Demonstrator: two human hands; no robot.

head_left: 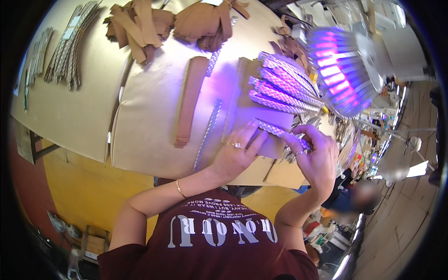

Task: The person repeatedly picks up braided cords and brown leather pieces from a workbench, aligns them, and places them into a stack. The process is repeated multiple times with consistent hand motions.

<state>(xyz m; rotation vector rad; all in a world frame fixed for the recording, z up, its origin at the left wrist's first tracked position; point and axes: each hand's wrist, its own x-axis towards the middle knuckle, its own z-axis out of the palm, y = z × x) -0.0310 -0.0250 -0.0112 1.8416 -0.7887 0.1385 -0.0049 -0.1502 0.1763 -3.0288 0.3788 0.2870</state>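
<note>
Passable along the near table edge (140, 156), left of the long brown strips (190, 102); blocked rightward by braided straps (287, 88) and, probably, a ribbed lamp (339, 77).

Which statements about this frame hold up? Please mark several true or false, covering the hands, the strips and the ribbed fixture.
1. The left hand and right hand touch the same braided strip. True.
2. A bracelet circles the right wrist. False: the thin bracelet is on the left wrist.
3. A bundle of braided strips lies farther from the person than the hands. True.
4. The long brown piece lies to the right of the right hand. False: the long brown piece lies left of the left hand.
5. The ribbed silvery fixture shows pink and purple light. True.
</note>
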